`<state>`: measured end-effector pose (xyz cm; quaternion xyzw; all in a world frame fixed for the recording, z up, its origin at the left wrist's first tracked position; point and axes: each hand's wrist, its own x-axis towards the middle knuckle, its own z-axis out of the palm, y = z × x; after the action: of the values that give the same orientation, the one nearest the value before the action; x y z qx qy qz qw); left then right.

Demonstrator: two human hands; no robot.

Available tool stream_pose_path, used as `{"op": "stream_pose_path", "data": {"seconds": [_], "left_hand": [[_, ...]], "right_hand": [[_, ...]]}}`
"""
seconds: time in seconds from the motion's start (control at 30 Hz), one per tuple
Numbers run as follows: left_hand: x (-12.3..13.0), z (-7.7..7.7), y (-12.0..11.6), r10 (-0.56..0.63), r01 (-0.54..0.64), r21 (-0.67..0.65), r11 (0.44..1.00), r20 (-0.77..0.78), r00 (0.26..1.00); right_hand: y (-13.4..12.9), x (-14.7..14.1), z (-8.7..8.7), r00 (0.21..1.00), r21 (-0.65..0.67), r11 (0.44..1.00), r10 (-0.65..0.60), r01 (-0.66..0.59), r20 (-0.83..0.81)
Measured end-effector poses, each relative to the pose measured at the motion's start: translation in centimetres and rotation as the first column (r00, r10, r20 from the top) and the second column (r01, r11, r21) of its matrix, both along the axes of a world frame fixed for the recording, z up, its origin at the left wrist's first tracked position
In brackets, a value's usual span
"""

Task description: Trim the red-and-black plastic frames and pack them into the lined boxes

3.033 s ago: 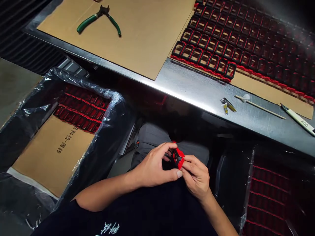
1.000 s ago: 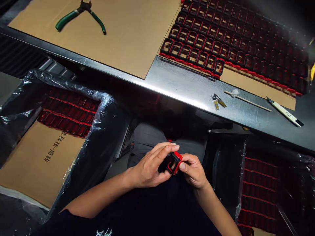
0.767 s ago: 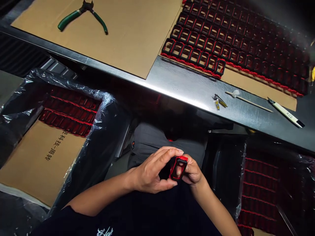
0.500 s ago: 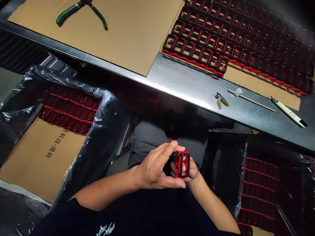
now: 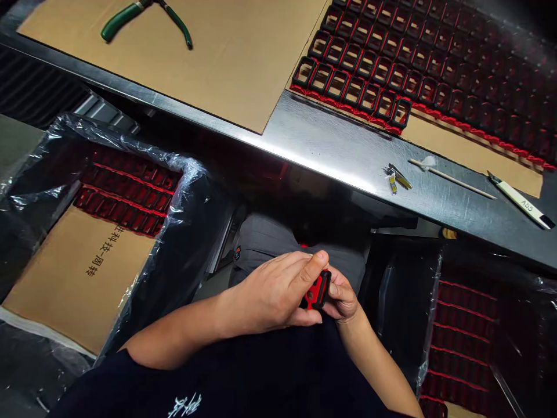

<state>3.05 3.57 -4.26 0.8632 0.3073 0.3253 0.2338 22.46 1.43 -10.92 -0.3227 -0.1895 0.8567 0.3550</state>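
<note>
Over my lap, both hands hold a small rectangular black-and-red plastic frame (image 5: pixel 322 288). My left hand (image 5: pixel 276 290) wraps round its left side, with the thumb below and the fingers across the top, covering much of it. On the other side, my right hand (image 5: pixel 343 295) has its curled fingers and thumb against the black rim. A red side face with a round hole shows between the hands. The far side of the frame is hidden by my fingers.
Rows of similar frames (image 5: pixel 369 75) stand on cardboard on the metal bench (image 5: pixel 304 139). Green-handled pliers (image 5: pixel 122 22), small metal clips (image 5: pixel 398 177), a cotton-tipped stick (image 5: pixel 461 181) and a white-handled knife (image 5: pixel 520 200) lie there. Plastic-lined bins (image 5: pixel 191 174) flank me, with more frames inside.
The held frame has turned, so its opening faces away to the right and shows less. My left hand covers more of it, and my right fingers have shifted to its right edge.
</note>
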Motion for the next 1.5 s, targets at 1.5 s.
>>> {"op": "stream_pose_path", "data": {"seconds": [1.5], "left_hand": [[0.9, -5.7, -2.4, 0.318, -0.164, -0.46, 0.873, 0.282, 0.905]], "right_hand": [[0.9, -1.4, 4.6, 0.835, 0.202, 0.977, -0.17, 0.072, 0.524]]}}
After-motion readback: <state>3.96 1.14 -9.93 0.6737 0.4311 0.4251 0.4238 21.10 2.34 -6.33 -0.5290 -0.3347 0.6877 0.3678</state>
